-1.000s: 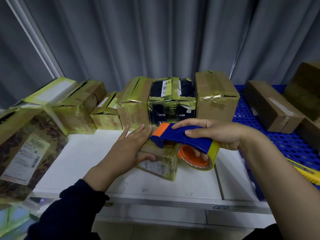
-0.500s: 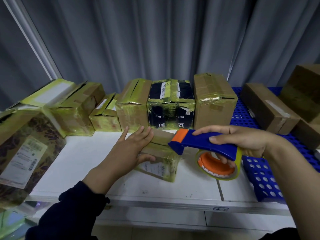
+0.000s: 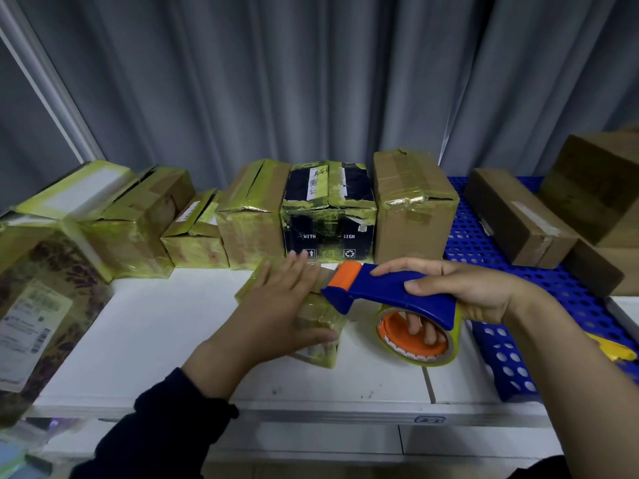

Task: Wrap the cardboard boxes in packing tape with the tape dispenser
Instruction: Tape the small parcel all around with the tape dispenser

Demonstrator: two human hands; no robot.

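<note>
Left hand (image 3: 276, 305) flat, fingers straight, pressing small taped box (image 3: 321, 340) on tabletop (image 3: 155, 323). Right hand (image 3: 466, 292) clamped round tape dispenser (image 3: 387, 292), nose at box's right edge. Taped boxes (image 3: 256, 216) crowd behind; yellow cutter (image 3: 612, 349) far right.

A blue-and-orange tape dispenser (image 3: 387, 292), yellow-green taped boxes (image 3: 252, 216), a blue perforated tray (image 3: 501, 357) and grey curtain (image 3: 276, 81).

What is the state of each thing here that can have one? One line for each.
small box: taped yellow, on the white table under the left hand.
left hand: flat on the small box, fingers straight.
right hand: grips the tape dispenser.
tape dispenser: lifted, orange front at the small box's top.
tape roll: mounted, fingers through its core.
black box: upright, taped yellow.
long brown box: lying on the blue rack, no yellow tape.
</note>
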